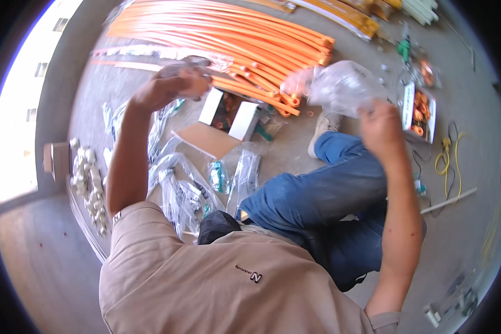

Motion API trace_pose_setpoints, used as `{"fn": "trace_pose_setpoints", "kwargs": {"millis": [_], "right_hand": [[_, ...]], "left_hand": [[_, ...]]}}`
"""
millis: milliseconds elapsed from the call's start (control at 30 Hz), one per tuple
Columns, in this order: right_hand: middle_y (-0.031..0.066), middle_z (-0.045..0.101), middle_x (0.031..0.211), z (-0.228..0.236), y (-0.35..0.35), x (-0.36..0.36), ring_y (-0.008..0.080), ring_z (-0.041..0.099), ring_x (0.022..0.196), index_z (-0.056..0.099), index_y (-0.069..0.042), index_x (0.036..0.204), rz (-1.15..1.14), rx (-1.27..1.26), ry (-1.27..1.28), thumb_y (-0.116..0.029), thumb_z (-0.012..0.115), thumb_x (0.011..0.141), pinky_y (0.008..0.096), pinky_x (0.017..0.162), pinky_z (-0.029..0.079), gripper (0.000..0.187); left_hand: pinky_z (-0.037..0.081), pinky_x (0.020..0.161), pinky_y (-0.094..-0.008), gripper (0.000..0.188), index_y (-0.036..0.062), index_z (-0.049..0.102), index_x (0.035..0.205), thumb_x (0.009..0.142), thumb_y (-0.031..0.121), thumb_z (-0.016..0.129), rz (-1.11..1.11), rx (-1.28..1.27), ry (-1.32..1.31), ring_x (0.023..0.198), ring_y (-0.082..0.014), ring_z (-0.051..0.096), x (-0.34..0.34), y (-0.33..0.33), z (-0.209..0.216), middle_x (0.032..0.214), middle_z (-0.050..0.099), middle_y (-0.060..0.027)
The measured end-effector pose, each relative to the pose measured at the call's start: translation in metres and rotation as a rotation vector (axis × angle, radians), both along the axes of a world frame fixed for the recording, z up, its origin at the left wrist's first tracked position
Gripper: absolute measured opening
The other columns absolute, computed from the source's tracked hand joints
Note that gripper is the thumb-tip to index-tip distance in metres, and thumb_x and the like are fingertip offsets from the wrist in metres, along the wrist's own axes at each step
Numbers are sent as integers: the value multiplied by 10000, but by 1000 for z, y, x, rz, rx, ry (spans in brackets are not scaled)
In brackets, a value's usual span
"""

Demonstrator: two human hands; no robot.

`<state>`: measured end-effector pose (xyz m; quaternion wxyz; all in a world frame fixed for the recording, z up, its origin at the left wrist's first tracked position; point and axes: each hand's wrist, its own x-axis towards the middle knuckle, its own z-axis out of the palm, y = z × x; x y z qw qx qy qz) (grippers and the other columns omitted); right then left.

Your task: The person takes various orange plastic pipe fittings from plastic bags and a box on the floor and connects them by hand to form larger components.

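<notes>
My right hand [381, 125] is closed on a clear plastic bag [348, 86], raised in front of me. At the bag's left end is a blurred pinkish shape; I cannot tell what it is. My left hand [167, 89], lifted to the left, is curled round a blurred greyish, partly see-through thing [192, 64] whose kind is unclear. Below and between the hands an open cardboard box [209, 106] with white flaps stands on the floor, with dark and orange pieces inside. Behind it lies a wide row of orange pipes [222, 33].
Clear plastic bags [178, 183] and green-packed pieces [218, 175] litter the floor near my legs. White fittings [86, 172] lie at left beside a small carton [57, 160]. At right are a box of orange fittings [420, 114], a green tool [404, 49] and a yellow cable [444, 158].
</notes>
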<state>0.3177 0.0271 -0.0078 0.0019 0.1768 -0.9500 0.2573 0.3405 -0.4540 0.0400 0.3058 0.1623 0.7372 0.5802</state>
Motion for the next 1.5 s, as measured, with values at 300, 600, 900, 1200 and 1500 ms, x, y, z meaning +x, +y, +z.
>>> {"fn": "trace_pose_setpoints", "kwargs": {"millis": [300,600,900,1200,1500], "right_hand": [[166,732,905,-22,-233,155,349,728,871,672,-78,970,921,-56,-266,-163,550,926,463,743,582,154],[68,643,908,11,-87,104,102,584,743,599,-25,1332,302,-774,-713,-404,749,913,272,680,485,584],[116,699,867,57,50,126,174,652,753,679,34,997,-63,-751,-203,-206,756,911,325,663,503,266],[147,625,667,20,115,179,225,604,571,596,19,794,-366,-576,-73,-153,704,937,356,549,445,249],[89,586,745,17,123,220,149,535,595,602,-24,860,-452,-692,84,-164,696,947,306,540,416,190]], "left_hand": [[579,896,-424,557,45,542,1280,900,434,663,703,526,-41,1245,-357,587,150,-24,19,1415,527,-274],[568,842,-375,391,13,593,1210,946,274,717,493,579,-300,996,-195,653,125,135,-21,1080,647,-84],[458,979,-303,420,16,542,1255,955,244,728,-158,428,-160,1089,-109,556,64,309,-21,1139,615,-27],[528,766,-274,468,-15,586,1166,873,263,823,-183,265,-186,843,-105,628,64,377,-53,962,655,-61],[500,976,-383,558,8,415,1411,984,272,659,-6,627,-603,1129,-215,628,78,410,-80,1252,615,-128]]}}
